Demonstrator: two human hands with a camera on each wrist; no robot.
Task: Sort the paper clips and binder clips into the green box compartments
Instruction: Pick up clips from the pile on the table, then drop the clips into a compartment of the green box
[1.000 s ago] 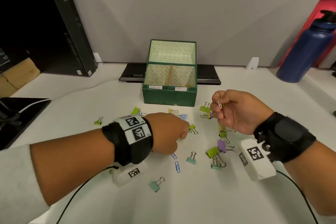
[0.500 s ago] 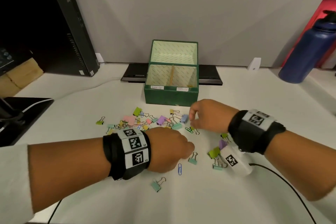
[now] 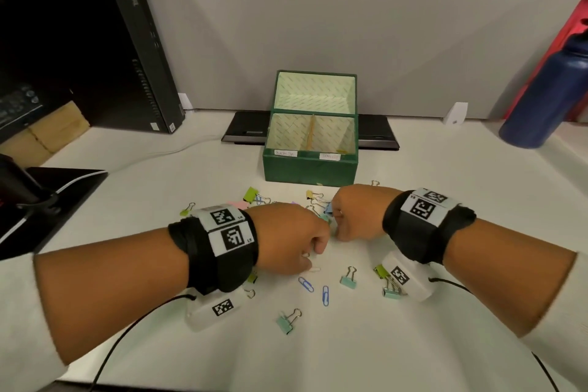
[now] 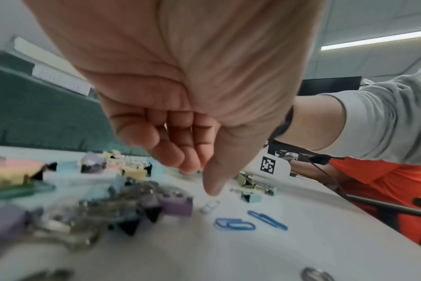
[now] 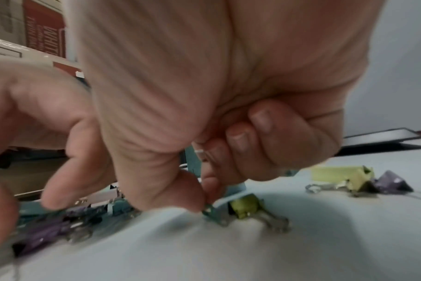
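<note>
Labels: two small white handwritten tags sit on the front rim of the green box, one per compartment, writing too blurred to read. Two blue paper clips, thin wire loops, lie flat on the desk in front of the box, long axes roughly toward it, near a white paper clip. Right hand pinches a teal clip between thumb and forefinger; left hand is loosely curled just above the white clip, holding nothing.

The open green cardboard box stands at the far middle of the white surface, its raised lid behind it. Between box and hands lies a dense scatter of coloured binder clips — little bare room there. Nearer, two blue wire paper clips and a mint binder clip lie apart — bare surface opens around them.
</note>
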